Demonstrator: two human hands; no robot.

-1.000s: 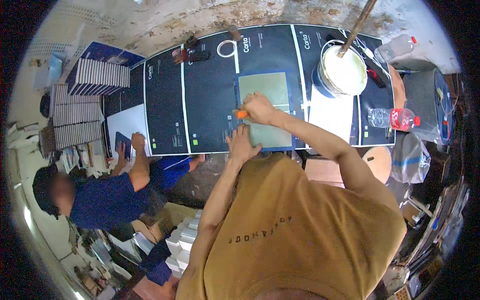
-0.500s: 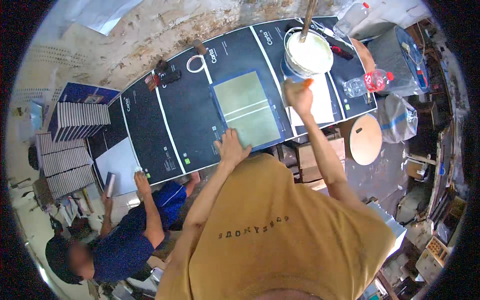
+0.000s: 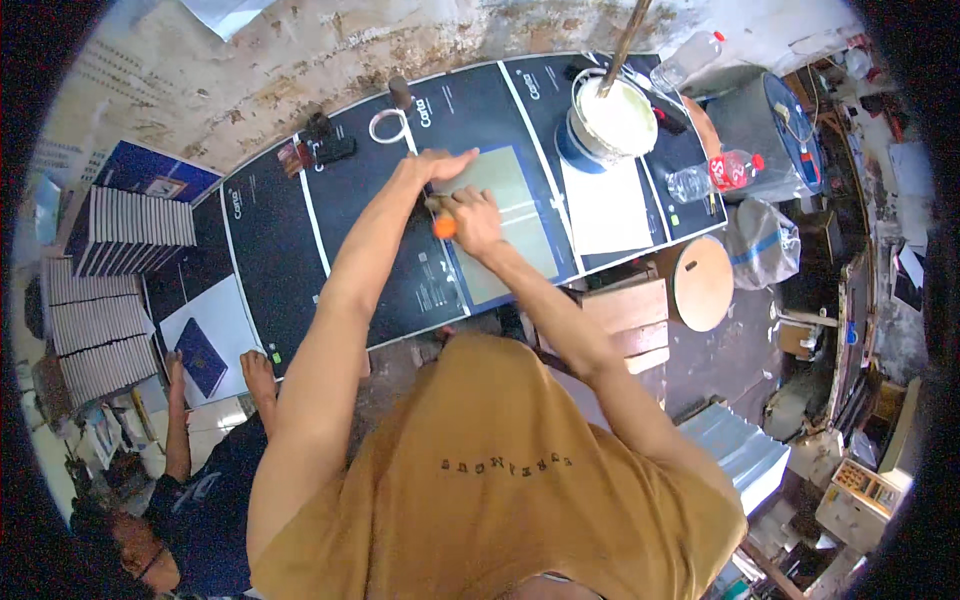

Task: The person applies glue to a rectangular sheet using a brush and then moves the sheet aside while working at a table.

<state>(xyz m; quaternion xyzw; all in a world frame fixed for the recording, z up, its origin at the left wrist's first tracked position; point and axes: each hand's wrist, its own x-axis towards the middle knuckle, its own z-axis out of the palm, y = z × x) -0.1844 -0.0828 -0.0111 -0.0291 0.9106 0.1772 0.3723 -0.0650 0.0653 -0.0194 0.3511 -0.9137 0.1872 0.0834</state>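
A greenish-grey panel (image 3: 520,250) with a blue border and pale cross stripes lies flat on the dark table before me. Across its far left corner rests my left hand (image 3: 437,165), fingers stretched out. My right hand (image 3: 472,218) is closed around an orange-handled tool (image 3: 444,228) over the panel's left side; the tool's working end is blurred and partly covered by my fingers. A bucket (image 3: 612,118) of creamy white paste, with a wooden stick (image 3: 627,45) standing in it, sits to the right on a white sheet (image 3: 608,215).
Clear bottles (image 3: 690,60) and a red-labelled bottle (image 3: 715,175) stand at the right end. A tape roll (image 3: 388,126) lies at the back. On the left, a co-worker's hands (image 3: 258,372) flank a dark blue book (image 3: 203,357), near stacked books (image 3: 135,230). A round stool (image 3: 700,285) stands below.
My right hand has brought the orange-handled tool left from beside the bucket to the panel. My left hand has shifted from the panel's near edge to its far left corner.
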